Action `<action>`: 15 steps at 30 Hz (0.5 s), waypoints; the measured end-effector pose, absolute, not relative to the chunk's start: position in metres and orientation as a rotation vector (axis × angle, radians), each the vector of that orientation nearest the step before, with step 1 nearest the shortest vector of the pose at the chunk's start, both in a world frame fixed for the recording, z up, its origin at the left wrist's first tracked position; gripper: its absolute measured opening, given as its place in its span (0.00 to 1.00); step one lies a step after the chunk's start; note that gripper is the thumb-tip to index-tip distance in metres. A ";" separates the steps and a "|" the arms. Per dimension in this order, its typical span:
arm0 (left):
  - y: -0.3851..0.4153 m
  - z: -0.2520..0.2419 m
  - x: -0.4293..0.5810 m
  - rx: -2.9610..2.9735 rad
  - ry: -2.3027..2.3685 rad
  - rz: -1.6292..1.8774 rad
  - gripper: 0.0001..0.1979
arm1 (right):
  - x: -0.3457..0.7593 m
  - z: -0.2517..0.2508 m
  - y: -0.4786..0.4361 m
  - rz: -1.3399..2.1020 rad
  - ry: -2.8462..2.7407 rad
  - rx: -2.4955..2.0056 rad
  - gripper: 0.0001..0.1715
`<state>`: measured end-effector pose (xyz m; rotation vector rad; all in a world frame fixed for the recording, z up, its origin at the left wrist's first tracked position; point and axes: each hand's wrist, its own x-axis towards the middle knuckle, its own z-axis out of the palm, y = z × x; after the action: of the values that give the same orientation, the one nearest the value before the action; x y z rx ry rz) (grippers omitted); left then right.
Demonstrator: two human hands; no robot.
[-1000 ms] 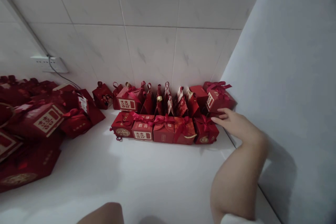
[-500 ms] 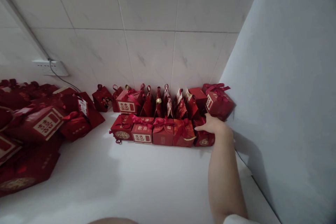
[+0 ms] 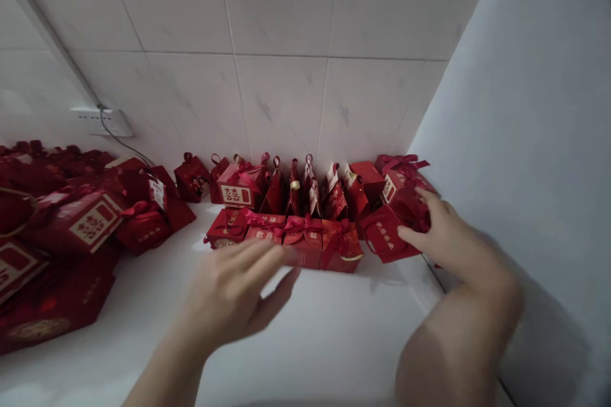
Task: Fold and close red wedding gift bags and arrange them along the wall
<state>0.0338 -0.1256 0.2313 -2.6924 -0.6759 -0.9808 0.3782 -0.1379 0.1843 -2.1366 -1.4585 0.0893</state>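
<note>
My right hand grips a small red gift box at the right end of the front row. The box is tilted and has pale lettering on its side; my thumb presses its near side and my fingers go round behind. My left hand, slightly blurred, hovers over the white surface with its fingers stretched and the thumb apart, holding nothing. Just beyond it stand the front-row boxes with ribbon bows, among them a red box and an orange-red box.
A back row of red boxes stands along the tiled wall. At left is a heap of larger red boxes. A socket strip with a cable is on the wall. A pale wall panel bounds the right side.
My right hand has lifted and tilted the end box, shifting it right, away from the orange-red box. My left hand has come into view from below. The view has turned slightly left.
</note>
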 end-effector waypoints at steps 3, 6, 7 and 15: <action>-0.101 0.232 0.026 -2.917 -1.025 -0.753 0.19 | 0.346 0.204 -0.153 0.117 -1.707 -1.794 0.53; -0.087 0.221 0.022 -3.135 -1.129 -0.602 0.43 | 0.307 0.216 -0.152 0.253 -1.989 -1.552 0.54; -0.084 0.216 0.022 -3.207 -1.113 -0.581 0.49 | 0.295 0.218 -0.150 0.282 -2.081 -1.466 0.55; -0.069 0.208 0.014 -3.345 -1.071 -0.685 0.45 | 0.244 0.225 -0.163 0.098 -2.191 -1.111 0.46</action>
<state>0.0141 -0.0694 0.2080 -3.3454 -1.0708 -0.6854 0.2436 -0.1628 0.2246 -1.1114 -2.1910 0.0975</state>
